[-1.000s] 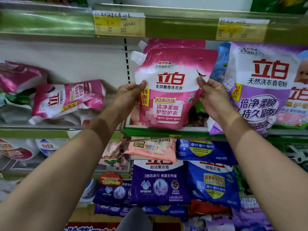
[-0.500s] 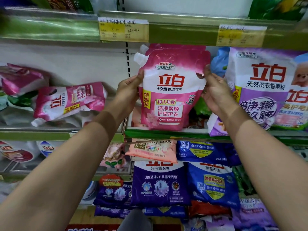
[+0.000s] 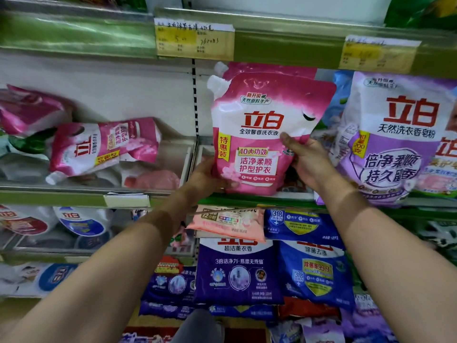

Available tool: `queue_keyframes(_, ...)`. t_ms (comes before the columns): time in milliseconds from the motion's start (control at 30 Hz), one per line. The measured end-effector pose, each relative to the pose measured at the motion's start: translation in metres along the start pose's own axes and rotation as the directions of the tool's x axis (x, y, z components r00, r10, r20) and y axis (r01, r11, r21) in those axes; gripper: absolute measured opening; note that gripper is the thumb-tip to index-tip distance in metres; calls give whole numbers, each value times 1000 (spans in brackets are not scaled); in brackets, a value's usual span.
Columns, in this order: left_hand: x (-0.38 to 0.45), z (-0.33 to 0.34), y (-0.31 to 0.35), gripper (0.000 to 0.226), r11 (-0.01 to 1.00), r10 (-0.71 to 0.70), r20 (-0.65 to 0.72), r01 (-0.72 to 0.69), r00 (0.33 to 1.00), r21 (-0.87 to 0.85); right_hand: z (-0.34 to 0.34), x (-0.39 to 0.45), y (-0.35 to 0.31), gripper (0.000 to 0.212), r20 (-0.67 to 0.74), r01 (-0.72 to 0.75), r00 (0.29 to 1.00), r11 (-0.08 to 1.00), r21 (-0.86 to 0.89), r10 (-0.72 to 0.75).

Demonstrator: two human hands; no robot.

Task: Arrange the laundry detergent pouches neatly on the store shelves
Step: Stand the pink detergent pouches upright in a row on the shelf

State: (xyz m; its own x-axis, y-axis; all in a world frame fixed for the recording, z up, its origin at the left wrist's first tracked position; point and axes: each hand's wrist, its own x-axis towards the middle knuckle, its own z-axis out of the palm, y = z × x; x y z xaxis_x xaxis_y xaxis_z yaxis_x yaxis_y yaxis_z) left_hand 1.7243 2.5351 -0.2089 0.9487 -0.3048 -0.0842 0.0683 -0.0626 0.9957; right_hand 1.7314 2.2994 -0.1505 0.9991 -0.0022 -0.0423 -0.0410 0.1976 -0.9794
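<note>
A pink and white detergent pouch with a white spout stands upright on the green-edged shelf, in front of a second pink pouch. My left hand grips its lower left corner. My right hand holds its right side, thumb across the front. To the left, another pink pouch lies on its side on the neighbouring shelf.
A large purple and white soap powder bag stands close on the right. Blue and purple bags fill the shelf below. Yellow price tags hang on the shelf rail above. More pink pouches lie at far left.
Both hands have slid down the pouch from its upper sides to its lower half. The pouch stays upright on the shelf.
</note>
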Motion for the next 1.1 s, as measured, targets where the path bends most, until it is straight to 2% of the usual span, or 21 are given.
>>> queue_keyframes(100, 2, 1, 1, 54, 1000, 4, -18, -4, 1000, 17, 4, 0, -1, 41, -43, 4, 999, 1000, 8, -3)
queue_keyframes(233, -8, 0, 8, 64, 986, -26, -50, 34, 998, 162, 10, -14, -1, 78, -84, 3, 996, 1000, -21, -5)
queue_keyframes(333, -36, -10, 14, 57, 989, -27, -152, 49, 988, 143, 11, -32, 7, 64, -97, -25, 995, 1000, 15, 26)
queue_keyframes(400, -62, -19, 19, 55, 995, -40, -264, 62, 964, 77, 16, -48, 13, 62, -192, -57, 979, 996, 69, 70)
queue_keyframes(500, -101, -41, 29, 53, 994, -64, -411, 94, 909, 55, 35, -77, 20, 62, -437, -52, 893, 990, 129, 104)
queue_keyframes(567, -123, -59, 32, 42, 991, -127, -493, 136, 861, -17, 53, -94, 27, 52, -489, -105, 857, 984, 141, 162)
queue_keyframes(633, -142, -76, 31, 27, 978, -205, -574, 138, 793, -158, 74, -110, 32, 53, -440, -225, 860, 966, 130, 259)
queue_keyframes(733, -176, -101, 28, 25, 981, -195, -659, 131, 726, -145, 116, -126, 36, 23, -348, -208, 909, 974, 94, 228)
queue_keyframes(800, -192, -121, 25, 28, 981, -194, -691, 116, 696, -158, 147, -128, 37, 18, -279, -235, 928, 969, 73, 246)
queue_keyframes(900, -203, -158, 24, 23, 978, -200, -706, 98, 680, -183, 197, -118, 42, 13, -200, -242, 947, 968, 64, 250)
queue_keyframes(1100, -189, -247, 18, 27, 977, -198, -701, 83, 685, -195, 300, -62, 54, 15, -208, -241, 947, 969, 44, 245)
